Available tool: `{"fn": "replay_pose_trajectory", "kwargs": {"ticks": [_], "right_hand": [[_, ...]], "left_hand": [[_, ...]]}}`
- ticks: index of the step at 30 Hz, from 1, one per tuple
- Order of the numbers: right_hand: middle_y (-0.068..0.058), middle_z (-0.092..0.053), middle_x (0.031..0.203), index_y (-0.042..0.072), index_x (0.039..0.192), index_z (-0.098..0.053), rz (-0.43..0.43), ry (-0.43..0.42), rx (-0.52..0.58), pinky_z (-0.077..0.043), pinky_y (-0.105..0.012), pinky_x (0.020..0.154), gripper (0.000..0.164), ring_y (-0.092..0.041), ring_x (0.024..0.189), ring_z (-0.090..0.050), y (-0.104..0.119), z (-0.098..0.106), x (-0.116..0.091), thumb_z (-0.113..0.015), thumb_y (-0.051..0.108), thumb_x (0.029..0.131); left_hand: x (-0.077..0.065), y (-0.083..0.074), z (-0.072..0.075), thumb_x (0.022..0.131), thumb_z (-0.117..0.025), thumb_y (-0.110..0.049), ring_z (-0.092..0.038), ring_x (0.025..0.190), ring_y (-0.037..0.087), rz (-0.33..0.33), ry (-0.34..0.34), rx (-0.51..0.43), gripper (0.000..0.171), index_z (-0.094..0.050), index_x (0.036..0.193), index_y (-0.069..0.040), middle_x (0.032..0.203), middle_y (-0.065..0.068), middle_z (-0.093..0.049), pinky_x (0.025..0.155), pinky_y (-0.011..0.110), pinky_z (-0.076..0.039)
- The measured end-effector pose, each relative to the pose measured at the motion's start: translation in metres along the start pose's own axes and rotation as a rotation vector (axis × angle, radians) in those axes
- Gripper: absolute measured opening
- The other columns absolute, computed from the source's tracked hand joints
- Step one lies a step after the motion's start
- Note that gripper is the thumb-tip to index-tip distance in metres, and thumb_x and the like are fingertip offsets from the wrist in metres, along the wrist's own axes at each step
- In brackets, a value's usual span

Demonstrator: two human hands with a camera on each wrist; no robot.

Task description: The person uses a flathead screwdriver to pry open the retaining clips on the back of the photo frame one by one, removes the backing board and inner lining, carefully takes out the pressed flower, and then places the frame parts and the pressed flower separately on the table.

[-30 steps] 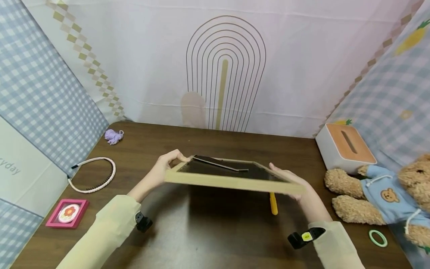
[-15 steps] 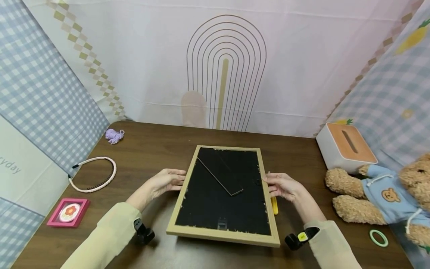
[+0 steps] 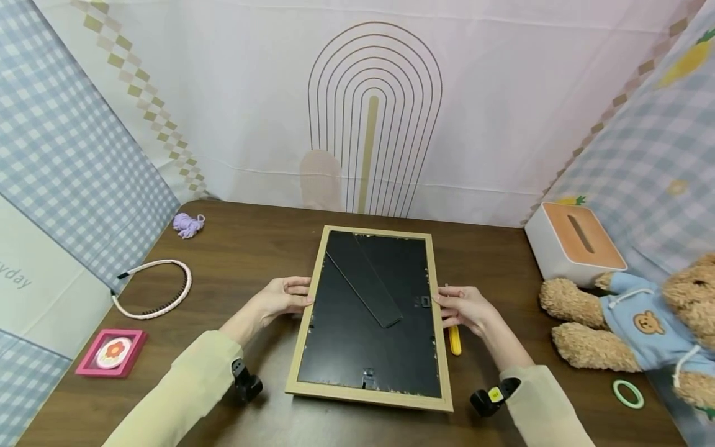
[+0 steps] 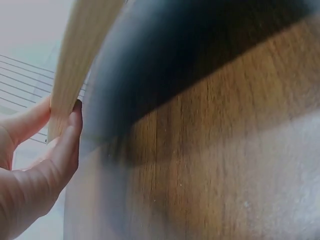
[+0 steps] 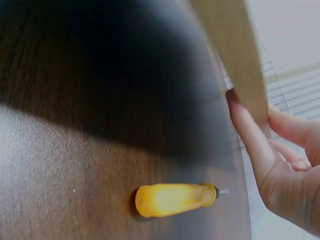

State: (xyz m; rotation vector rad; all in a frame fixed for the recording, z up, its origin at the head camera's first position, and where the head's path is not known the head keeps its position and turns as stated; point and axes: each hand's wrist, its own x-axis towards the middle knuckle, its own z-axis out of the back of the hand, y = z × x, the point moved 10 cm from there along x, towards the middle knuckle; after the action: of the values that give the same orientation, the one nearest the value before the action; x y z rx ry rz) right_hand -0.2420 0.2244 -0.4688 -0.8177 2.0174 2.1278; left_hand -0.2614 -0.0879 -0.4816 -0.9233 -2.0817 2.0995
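Note:
A picture frame (image 3: pixel 373 347) with a pale wood border is held back side up in the middle of the head view, its black backing and stand leg showing. My left hand (image 3: pixel 283 297) pinches its left side; in the left wrist view thumb and fingers (image 4: pixel 70 135) close on the wooden edge (image 4: pixel 80 50). On the opposite side my right hand (image 3: pixel 468 308) pinches the border, thumb above and fingers beneath. Both wrist views show the frame raised over the tabletop. Beside the right hand lies a yellow-handled screwdriver (image 5: pixel 172 199), partly covered by that hand in the head view.
On the left lie purple yarn (image 3: pixel 188 225), a white braided headband (image 3: pixel 187 288) and a pink box with a flower (image 3: pixel 112 353). A tissue box (image 3: pixel 575 242), a teddy bear (image 3: pixel 631 323) and a green ring (image 3: pixel 628 394) are on the right. Curtains hang behind.
The frame has gone from nearly edge-on to showing its whole back to the head camera. Its stand leg, raised earlier, now lies close to the backing. Both hands have shifted along the sides.

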Motion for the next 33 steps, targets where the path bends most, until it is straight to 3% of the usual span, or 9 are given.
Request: {"fn": "replay_pose_trajectory", "kwargs": {"ticks": [4, 8, 13, 19, 27, 33], "right_hand": [[-0.006, -0.072, 0.092, -0.016, 0.137, -0.029, -0.001, -0.113, -0.064, -0.059, -0.029, 0.063, 0.056, -0.008, 0.071, -0.068, 0.002, 0.003, 0.003, -0.053, 0.008, 0.093], [-0.024, -0.064, 0.113, -0.012, 0.140, -0.028, 0.002, -0.116, -0.090, -0.059, -0.032, 0.068, 0.059, -0.007, 0.075, -0.067, 0.000, -0.002, 0.006, -0.056, 0.004, 0.090], [-0.020, -0.067, 0.108, -0.012, 0.141, -0.023, 0.004, -0.080, -0.091, -0.059, -0.034, 0.071, 0.065, -0.007, 0.076, -0.067, -0.005, -0.006, 0.009, -0.058, -0.002, 0.087], [-0.035, -0.052, 0.123, -0.016, 0.134, -0.034, 0.006, -0.188, -0.161, -0.059, -0.031, 0.066, 0.057, -0.007, 0.073, -0.067, -0.003, -0.002, 0.014, -0.060, -0.006, 0.085], [-0.033, -0.055, 0.121, -0.016, 0.128, -0.044, -0.061, -0.327, -0.213, -0.057, -0.026, 0.058, 0.050, -0.004, 0.068, -0.063, -0.006, 0.001, 0.015, -0.063, -0.006, 0.083], [-0.029, -0.056, 0.120, -0.011, 0.124, -0.053, -0.084, -0.386, -0.304, -0.057, -0.026, 0.061, 0.043, -0.005, 0.071, -0.064, -0.007, 0.003, 0.013, -0.064, 0.000, 0.084]], "left_hand": [[0.002, -0.001, 0.006, 0.086, -0.058, 0.004, -0.063, 0.078, 0.003, -0.026, -0.056, 0.037, 0.061, -0.029, 0.139, 0.012, 0.133, 0.035, -0.043, 0.073, 0.019, -0.054], [0.004, -0.003, 0.012, 0.084, -0.061, 0.002, -0.063, 0.077, 0.003, -0.061, -0.105, 0.073, 0.062, -0.033, 0.138, 0.009, 0.129, 0.033, -0.047, 0.072, 0.020, -0.055], [0.005, -0.002, 0.017, 0.084, -0.061, 0.003, -0.063, 0.076, 0.004, -0.064, -0.129, 0.103, 0.061, -0.033, 0.138, 0.008, 0.128, 0.033, -0.047, 0.073, 0.023, -0.056], [0.007, 0.000, 0.015, 0.084, -0.061, 0.004, -0.063, 0.079, 0.006, -0.051, -0.153, 0.135, 0.060, -0.033, 0.137, 0.011, 0.125, 0.036, -0.049, 0.071, 0.022, -0.056], [0.010, 0.007, 0.012, 0.083, -0.060, 0.009, -0.063, 0.080, 0.009, -0.021, -0.186, 0.122, 0.058, -0.034, 0.135, 0.015, 0.120, 0.036, -0.051, 0.073, 0.025, -0.058], [0.010, 0.004, 0.010, 0.082, -0.060, 0.010, -0.063, 0.091, 0.018, -0.028, -0.193, 0.195, 0.056, -0.036, 0.132, 0.018, 0.119, 0.037, -0.052, 0.075, 0.026, -0.057]]}}
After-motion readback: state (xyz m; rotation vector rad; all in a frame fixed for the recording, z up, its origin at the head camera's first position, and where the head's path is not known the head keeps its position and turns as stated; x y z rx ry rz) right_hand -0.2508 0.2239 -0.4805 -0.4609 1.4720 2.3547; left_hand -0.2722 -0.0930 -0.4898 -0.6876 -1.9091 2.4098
